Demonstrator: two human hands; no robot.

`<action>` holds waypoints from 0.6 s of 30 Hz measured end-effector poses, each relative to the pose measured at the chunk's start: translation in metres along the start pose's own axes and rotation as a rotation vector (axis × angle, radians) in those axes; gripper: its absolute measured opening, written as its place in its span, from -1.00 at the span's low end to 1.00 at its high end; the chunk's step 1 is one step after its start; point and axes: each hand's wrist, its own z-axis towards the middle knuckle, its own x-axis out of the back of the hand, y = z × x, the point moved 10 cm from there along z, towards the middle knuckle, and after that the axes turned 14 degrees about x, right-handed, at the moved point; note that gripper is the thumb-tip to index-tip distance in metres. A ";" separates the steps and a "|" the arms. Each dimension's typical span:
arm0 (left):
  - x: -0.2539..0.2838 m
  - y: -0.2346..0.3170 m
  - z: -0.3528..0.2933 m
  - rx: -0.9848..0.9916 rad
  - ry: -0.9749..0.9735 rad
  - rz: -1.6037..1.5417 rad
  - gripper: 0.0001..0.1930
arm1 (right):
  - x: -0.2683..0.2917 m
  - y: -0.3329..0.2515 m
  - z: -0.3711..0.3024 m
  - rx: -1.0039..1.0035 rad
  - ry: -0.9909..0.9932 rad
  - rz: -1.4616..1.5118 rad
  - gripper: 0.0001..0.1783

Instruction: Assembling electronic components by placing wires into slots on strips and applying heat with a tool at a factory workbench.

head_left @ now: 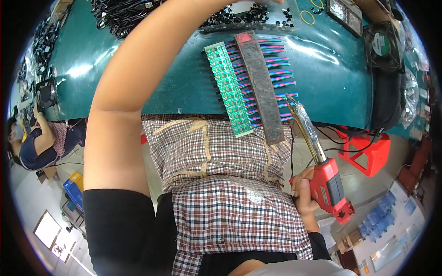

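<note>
My right hand (304,191) is wrapped around the grip of a red and black soldering gun (324,188). The gun's long metal tip angles up to the wire ends at the right of the circuit board. My left arm reaches across to the far table edge, and my left hand (275,1) is mostly cut off by the top of the view, so its fingers are hidden. A green panel of small circuit boards (229,87) lies at the table's near edge. Multicoloured ribbon wires (282,72) run rightward from it, under a dark, worn bar (260,85).
Small black parts fill a clear tray (248,28) at the back, beside a heap of black cables (122,18). A cooling fan (381,45) stands at the far right, near yellow rings (307,17). Below are a red stool (368,154) and, at left, another person (39,138).
</note>
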 end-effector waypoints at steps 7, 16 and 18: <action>-0.025 0.012 -0.025 0.006 0.014 -0.106 -0.86 | 0.001 0.000 0.002 0.013 -0.016 -0.078 -0.85; -0.019 0.009 -0.030 0.032 0.032 0.077 -0.85 | -0.003 0.000 -0.002 -0.012 -0.012 -0.078 -0.84; -0.007 0.001 -0.034 0.076 0.073 -0.016 -0.83 | -0.001 0.001 -0.003 -0.005 0.014 -0.083 -0.83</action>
